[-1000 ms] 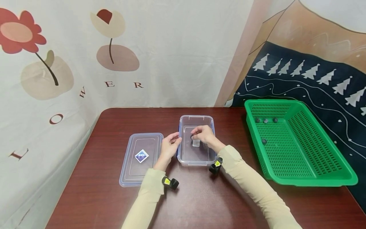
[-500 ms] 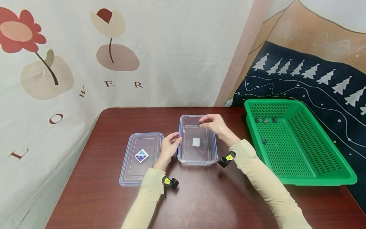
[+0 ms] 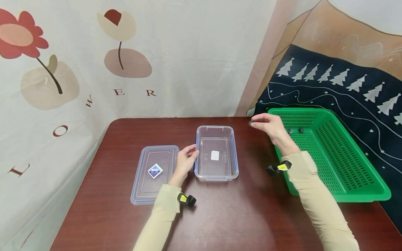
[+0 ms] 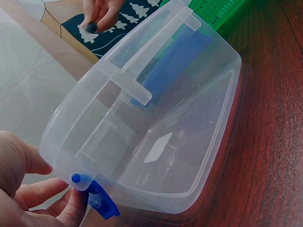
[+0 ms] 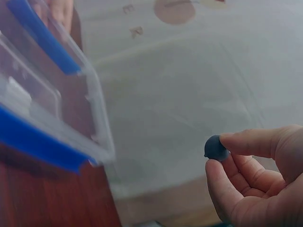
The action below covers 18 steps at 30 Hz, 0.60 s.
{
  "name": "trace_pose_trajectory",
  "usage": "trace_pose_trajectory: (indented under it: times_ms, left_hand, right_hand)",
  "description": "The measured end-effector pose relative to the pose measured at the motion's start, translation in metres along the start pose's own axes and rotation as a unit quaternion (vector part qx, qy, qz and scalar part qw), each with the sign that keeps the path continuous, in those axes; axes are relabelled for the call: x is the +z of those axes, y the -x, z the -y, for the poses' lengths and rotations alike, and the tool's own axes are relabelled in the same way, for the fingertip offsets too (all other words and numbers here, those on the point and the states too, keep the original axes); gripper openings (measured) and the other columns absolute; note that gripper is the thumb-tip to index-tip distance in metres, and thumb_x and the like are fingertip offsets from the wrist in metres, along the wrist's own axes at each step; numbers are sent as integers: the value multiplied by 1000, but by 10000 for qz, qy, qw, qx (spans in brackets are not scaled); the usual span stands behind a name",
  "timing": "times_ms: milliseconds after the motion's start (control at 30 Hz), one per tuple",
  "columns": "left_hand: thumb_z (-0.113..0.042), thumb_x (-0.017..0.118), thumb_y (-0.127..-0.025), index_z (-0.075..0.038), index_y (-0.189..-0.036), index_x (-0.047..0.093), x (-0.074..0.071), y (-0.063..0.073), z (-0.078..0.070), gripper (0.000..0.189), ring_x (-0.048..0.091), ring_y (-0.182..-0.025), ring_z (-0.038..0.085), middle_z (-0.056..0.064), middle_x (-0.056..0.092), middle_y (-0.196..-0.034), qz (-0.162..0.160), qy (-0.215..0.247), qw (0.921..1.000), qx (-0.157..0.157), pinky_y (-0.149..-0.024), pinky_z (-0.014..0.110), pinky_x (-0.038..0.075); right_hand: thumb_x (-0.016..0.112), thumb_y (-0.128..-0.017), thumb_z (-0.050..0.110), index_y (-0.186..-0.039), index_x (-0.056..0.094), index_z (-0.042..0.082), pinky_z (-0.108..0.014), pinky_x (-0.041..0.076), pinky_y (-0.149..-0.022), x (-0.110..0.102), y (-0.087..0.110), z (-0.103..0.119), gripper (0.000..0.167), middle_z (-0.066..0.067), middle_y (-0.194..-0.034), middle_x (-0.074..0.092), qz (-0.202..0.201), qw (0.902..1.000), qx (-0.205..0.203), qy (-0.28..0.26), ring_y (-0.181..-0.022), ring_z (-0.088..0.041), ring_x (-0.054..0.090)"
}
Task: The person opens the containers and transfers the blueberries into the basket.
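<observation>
A small dark blue ball, blueberry-like in look (image 5: 217, 148), is pinched between the thumb and fingertips of my right hand (image 3: 274, 130). That hand hovers in the air at the left back corner of the green basket (image 3: 375, 193). My left hand (image 3: 184, 161) holds the left side of a clear plastic box (image 3: 216, 178), thumb and fingers at its wall. In the left wrist view, my fingertips touch a blue latch (image 4: 102, 201) hanging open at the box's side. Through the box, a white label (image 3: 215, 155) shows at its bottom.
A clear lid with a bluish rim (image 3: 157, 198) and a diamond sticker lies left of the box. Inside the basket, a couple of dark balls (image 3: 301, 130) show beside my right hand, which hides part of the basket. A printed cloth (image 3: 194, 69) hangs behind the table.
My right hand has risen out of the box and swung right to the basket, carrying the small dark ball. My left hand stays at the box, which has not shifted.
</observation>
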<state>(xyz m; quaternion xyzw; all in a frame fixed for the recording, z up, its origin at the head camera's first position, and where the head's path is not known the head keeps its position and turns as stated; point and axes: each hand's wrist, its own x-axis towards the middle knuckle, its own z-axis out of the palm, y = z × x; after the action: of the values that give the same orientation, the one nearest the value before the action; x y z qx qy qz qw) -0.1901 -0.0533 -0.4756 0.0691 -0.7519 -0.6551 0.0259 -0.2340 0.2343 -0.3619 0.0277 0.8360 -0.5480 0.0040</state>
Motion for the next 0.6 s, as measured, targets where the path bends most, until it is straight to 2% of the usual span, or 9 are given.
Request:
trace_pose_trajectory:
  times_ms: [100, 167, 267, 400, 533, 600]
  left_hand:
    - [1, 61, -87, 8, -117, 60, 0, 1, 0, 30, 61, -99, 32, 24, 63, -112, 2, -15, 10000, -12, -85, 35, 51]
    - [1, 61, -87, 8, -117, 60, 0, 1, 0, 30, 61, -99, 31, 24, 63, -112, 1, -20, 10000, -23, -85, 35, 51]
    - [1, 61, -87, 8, -117, 60, 0, 1, 0, 30, 61, -99, 31, 24, 63, -111, -2, -24, 10000, -34, -85, 35, 51]
    - [1, 61, -87, 8, -117, 60, -1, 1, 0, 30, 61, -99, 31, 24, 63, -111, -3, -32, 10000, -25, -84, 35, 51]
    - [1, 61, -87, 8, -117, 60, -3, 1, 0, 30, 61, -99, 32, 24, 62, -113, -6, -14, 10000, -10, -85, 35, 51]
    - [1, 61, -87, 9, -117, 60, -3, 1, 0, 31, 61, -99, 32, 24, 62, -113, -7, -21, 10000, 4, -84, 34, 51]
  right_hand:
    - [68, -86, 15, -114, 60, -5, -22, 44, -78, -23, 6, -5, 35, 10, -92, 60, -100, 9998, -28, -192, -92, -11, 49]
    - [69, -85, 12, -108, 64, -1, -17, 46, -77, -38, 9, -9, 27, 14, -87, 62, -164, 9982, -35, -578, -87, -6, 54]
    - [70, -83, 5, -93, 71, 10, -13, 48, -69, -58, 14, -18, 12, 14, -80, 66, -267, 9920, -58, -1230, -77, -1, 60]
    - [68, -82, -3, -82, 72, 17, -11, 49, -65, -81, 19, -32, 20, 11, -77, 68, -333, 9799, 9, -1966, -72, 0, 63]
    - [66, -83, -3, -80, 71, 19, -10, 49, -69, -98, 23, -46, 24, 10, -77, 68, -409, 9741, 256, -2210, -73, 0, 64]
    - [67, -83, -1, -81, 71, 20, -10, 48, -70, -105, 24, -53, 21, 11, -78, 67, -470, 9751, 463, -2118, -74, 2, 63]
